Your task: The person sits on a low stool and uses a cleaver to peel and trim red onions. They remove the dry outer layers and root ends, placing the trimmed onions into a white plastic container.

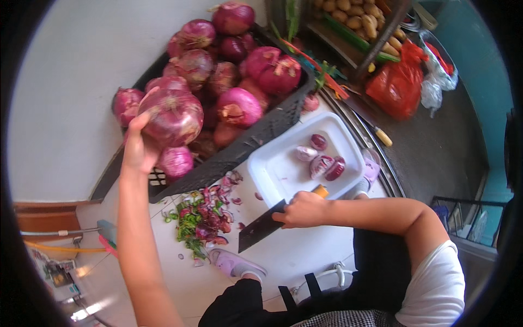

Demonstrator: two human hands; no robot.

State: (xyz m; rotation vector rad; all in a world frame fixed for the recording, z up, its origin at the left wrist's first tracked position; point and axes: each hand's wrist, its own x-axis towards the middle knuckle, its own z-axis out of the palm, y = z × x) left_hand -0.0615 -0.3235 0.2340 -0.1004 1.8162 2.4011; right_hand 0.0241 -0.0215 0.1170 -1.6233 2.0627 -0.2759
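My left hand (141,149) holds a large red onion (173,116) over the left end of a black plastic crate (253,139) heaped with red onions. In my right hand (304,209) is a cleaver (261,227) with a yellowish handle, its dark blade pointing down to the left. Beyond that hand, a white plastic basin (271,163) on the tiled floor contains several peeled red onion pieces (322,165). A pile of onion skins and green scraps (204,216) lies on the floor between the crate and my foot.
Potatoes (355,16) fill a container at the upper right, near a red plastic bag (398,81). A yellow-handled tool (383,137) lies on the dark floor past metal rails (367,135). My feet in pink slippers (235,263) flank the scraps and basin. A white wall borders the crate.
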